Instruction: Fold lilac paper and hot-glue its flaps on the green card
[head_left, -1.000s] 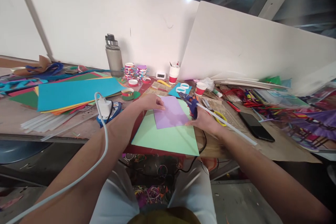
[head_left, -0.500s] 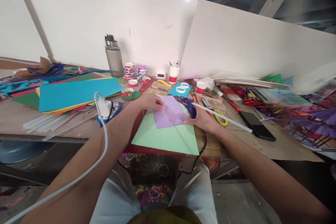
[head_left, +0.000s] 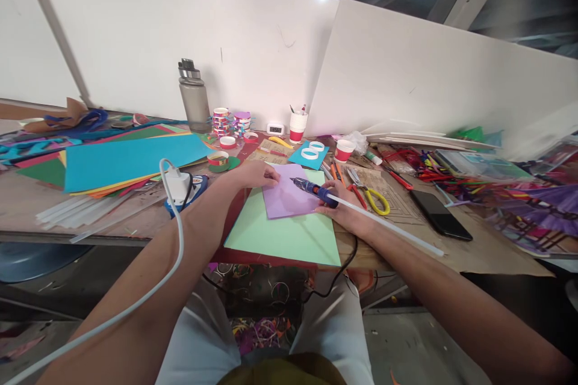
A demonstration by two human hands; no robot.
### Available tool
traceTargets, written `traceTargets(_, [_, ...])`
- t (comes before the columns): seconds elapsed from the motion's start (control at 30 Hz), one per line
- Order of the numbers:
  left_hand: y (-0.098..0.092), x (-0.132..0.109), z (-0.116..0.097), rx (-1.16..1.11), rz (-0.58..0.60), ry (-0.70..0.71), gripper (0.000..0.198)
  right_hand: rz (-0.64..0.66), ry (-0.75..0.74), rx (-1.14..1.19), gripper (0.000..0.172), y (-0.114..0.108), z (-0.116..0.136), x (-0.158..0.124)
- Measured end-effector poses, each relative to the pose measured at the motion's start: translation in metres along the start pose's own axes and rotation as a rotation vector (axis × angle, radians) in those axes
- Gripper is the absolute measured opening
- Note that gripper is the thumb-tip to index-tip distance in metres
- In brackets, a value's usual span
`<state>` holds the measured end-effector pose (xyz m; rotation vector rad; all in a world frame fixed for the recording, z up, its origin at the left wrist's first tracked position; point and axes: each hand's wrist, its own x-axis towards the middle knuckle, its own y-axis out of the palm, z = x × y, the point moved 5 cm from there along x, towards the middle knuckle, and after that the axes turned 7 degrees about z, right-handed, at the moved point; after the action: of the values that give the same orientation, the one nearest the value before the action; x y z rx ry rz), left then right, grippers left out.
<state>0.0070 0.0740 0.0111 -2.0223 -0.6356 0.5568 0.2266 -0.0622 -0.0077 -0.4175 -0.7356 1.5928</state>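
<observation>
A blue hot glue gun (head_left: 323, 194) is held in my right hand (head_left: 342, 209), its nozzle pointing left over a purple paper sheet (head_left: 289, 198). A long clear glue stick (head_left: 383, 222) juts from its back end to the right. At the purple sheet's upper left edge, my left hand (head_left: 265, 175) is closed, with fingertips pinched together on the paper. Beneath lies a larger light green sheet (head_left: 280, 242). A dark cord hangs over the table edge below my right hand.
Yellow-handled scissors (head_left: 378, 201), a phone (head_left: 440, 215) and a paper cup (head_left: 344, 150) lie or stand to the right. Leftward are a charger on a blue power strip (head_left: 180, 189), coloured sheets (head_left: 121, 159) and glue sticks (head_left: 72, 212). A bottle (head_left: 194, 99) stands behind. A white cable crosses my left forearm.
The glue gun has tipped lower and its nozzle has come down over the purple sheet, with the glue stick's tail swinging down to the right. My left hand has barely moved.
</observation>
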Motion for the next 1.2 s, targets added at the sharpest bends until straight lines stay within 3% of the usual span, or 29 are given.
traceTargets(0.2, [-0.001, -0.001, 0.0, 0.013, 0.001, 0.008, 0.026, 0.015, 0.02, -0.047, 0.054, -0.004, 0.002, -0.003])
traceTargets(0.4, [-0.001, 0.0, 0.001, -0.003, 0.013, 0.013, 0.027, 0.06, -0.032, -0.057, 0.044, -0.003, 0.002, -0.004])
traceTargets(0.63, [-0.001, -0.001, -0.003, 0.042, 0.029, 0.029, 0.03, -0.007, -0.03, -0.031, 0.042, -0.01, 0.006, 0.002])
traceTargets(0.87, [-0.006, -0.006, -0.004, 0.109, 0.1, -0.027, 0.045, -0.168, -0.086, -0.003, 0.04, -0.027, 0.013, 0.026])
traceTargets(1.0, [-0.009, -0.012, -0.005, -0.069, 0.073, -0.036, 0.036, -0.258, -0.078, -0.018, 0.042, -0.03, 0.014, 0.037])
traceTargets(1.13, [-0.003, -0.016, -0.003, -0.423, 0.107, -0.043, 0.077, -0.349, -0.051, -0.053, 0.038, -0.031, 0.022, 0.042])
traceTargets(1.2, [-0.001, -0.017, -0.003, -0.509, 0.142, -0.015, 0.084, -0.393, -0.019, -0.055, 0.035, -0.031, 0.024, 0.045])
